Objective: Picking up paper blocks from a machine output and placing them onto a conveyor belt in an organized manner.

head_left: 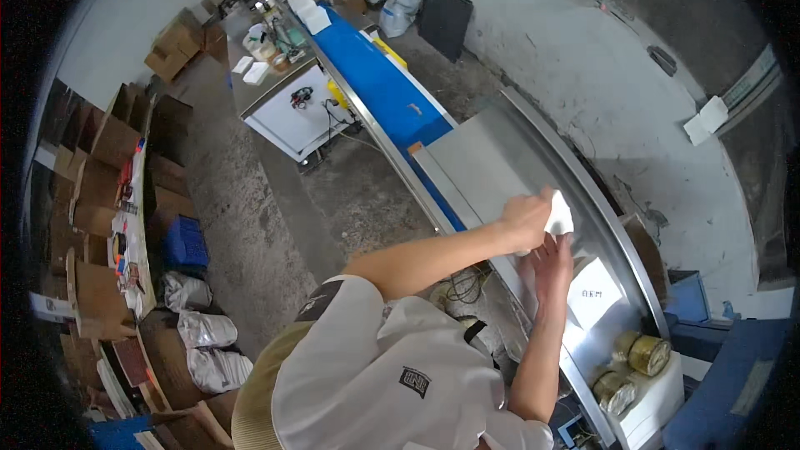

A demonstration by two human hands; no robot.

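Observation:
A small white item (560,213), which looks like a folded paper or card piece, stands above the metal worktop (492,146). My left hand (527,221) is closed, its curled fingers against the left side of the white item. From below, my right hand (552,262) comes up with bent fingers gripping the item's lower end. The fingers partly hide the item, so its full shape does not show. Just right of my right hand, a white box (595,293) with dark print lies on the worktop.
Two rolls of yellowish tape (648,355) sit at the worktop's near right end. A raised metal rim (583,162) bounds its right side. Beyond runs a blue conveyor belt (367,67) with white pieces (310,13) at its far end. Shelves with cardboard (92,208) stand left.

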